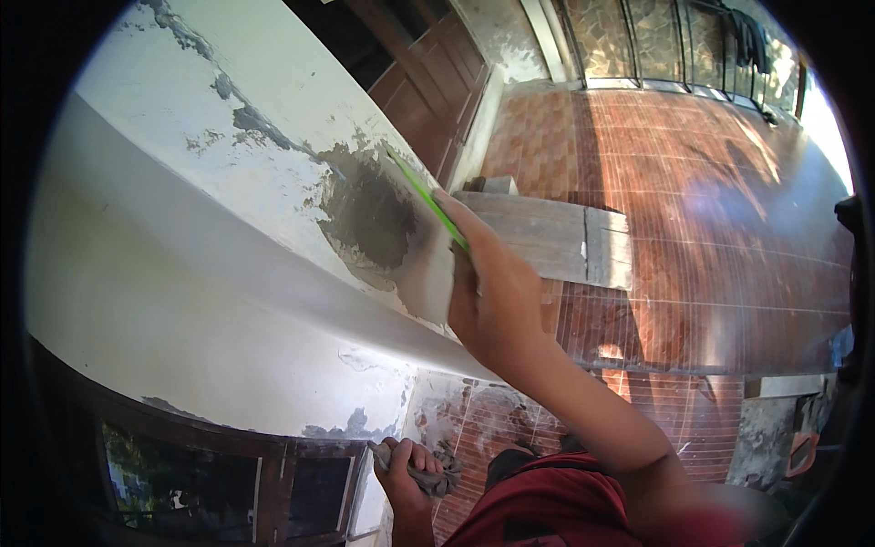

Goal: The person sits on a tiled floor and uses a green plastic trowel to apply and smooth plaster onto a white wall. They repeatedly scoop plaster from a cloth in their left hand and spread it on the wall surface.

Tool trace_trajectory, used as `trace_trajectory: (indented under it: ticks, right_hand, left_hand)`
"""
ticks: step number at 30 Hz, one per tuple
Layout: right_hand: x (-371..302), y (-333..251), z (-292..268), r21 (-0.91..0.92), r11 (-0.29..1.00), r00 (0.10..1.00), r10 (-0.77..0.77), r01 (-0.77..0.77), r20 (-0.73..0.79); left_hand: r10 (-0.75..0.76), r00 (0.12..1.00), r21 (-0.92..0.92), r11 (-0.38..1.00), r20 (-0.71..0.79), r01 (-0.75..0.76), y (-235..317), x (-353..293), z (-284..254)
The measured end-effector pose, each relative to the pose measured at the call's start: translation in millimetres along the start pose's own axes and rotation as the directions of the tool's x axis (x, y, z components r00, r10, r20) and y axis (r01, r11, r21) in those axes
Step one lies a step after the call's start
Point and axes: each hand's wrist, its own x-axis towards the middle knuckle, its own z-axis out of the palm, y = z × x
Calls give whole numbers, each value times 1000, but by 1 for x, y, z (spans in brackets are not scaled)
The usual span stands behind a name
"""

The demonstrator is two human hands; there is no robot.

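My right hand [499, 296] is raised against the white wall [264, 196], closed around a thin, flat green scraper [428, 202] seen nearly edge-on. The scraper's far end meets the wall at the upper rim of a damp grey plaster patch [369, 210]. Peeling paint and rough edges surround this patch, and my fingers hide the scraper's lower part. Low down near the wall's foot, my left hand [410, 474] is closed on a crumpled grey rag [428, 476], which bulges out past the fingers.
A dark-framed window [273, 483] lies at lower left, and a brown wooden door [428, 82] at the top. A grey board [547, 232] rests on the reddish tiled floor [702, 219]. Black metal bars [679, 46] stand at the far right.
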Motion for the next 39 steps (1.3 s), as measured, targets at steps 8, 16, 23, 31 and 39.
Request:
trace_trajectory:
  ticks: [8,16,23,31,39]
  right_hand:
    - [-45,-43,24,160,975,979,-170,152,109]
    - [-12,-20,-19,10,987,974,-157,160,-163]
    - [29,-7,27,45,998,998,-50,52,-50]
    - [-32,-50,13,149,968,972,-218,203,87]
    - [9,-3,4,-40,995,992,-90,87,-88]
  left_hand:
    - [-34,999,7,999,19,34,-6,-6,-9]
    - [11,1000,49,999,0,-11,-4,-6,-7]
    - [0,1000,14,1000,-10,0,-3,-10,-13]
    - [-59,998,37,998,-8,59,-10,-1,-17]
    - [-20,1000,75,997,3,19,-8,-2,-9]
